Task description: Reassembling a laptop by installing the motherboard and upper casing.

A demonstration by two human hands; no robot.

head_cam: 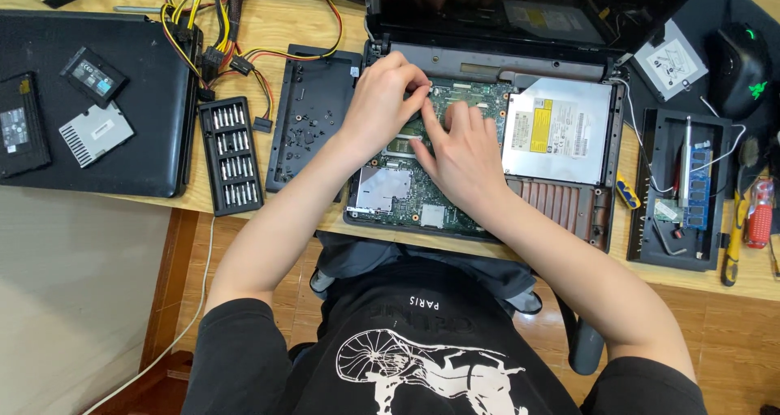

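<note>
The opened laptop point(487, 155) lies flat at the desk's near edge, its keyboard deck removed so the green mainboard point(406, 192) is exposed from above. Both hands meet over the board's centre. The left hand point(382, 102) has its fingers curled narrow at the board's upper edge; what they pinch cannot be told. The right hand point(459, 159) presses flat, fingers together, steadying the board. The silver optical drive point(556, 131) sits at 3 o'clock; the screwdriver bit case point(231, 155) lies open at 9 o'clock, within reach.
</note>
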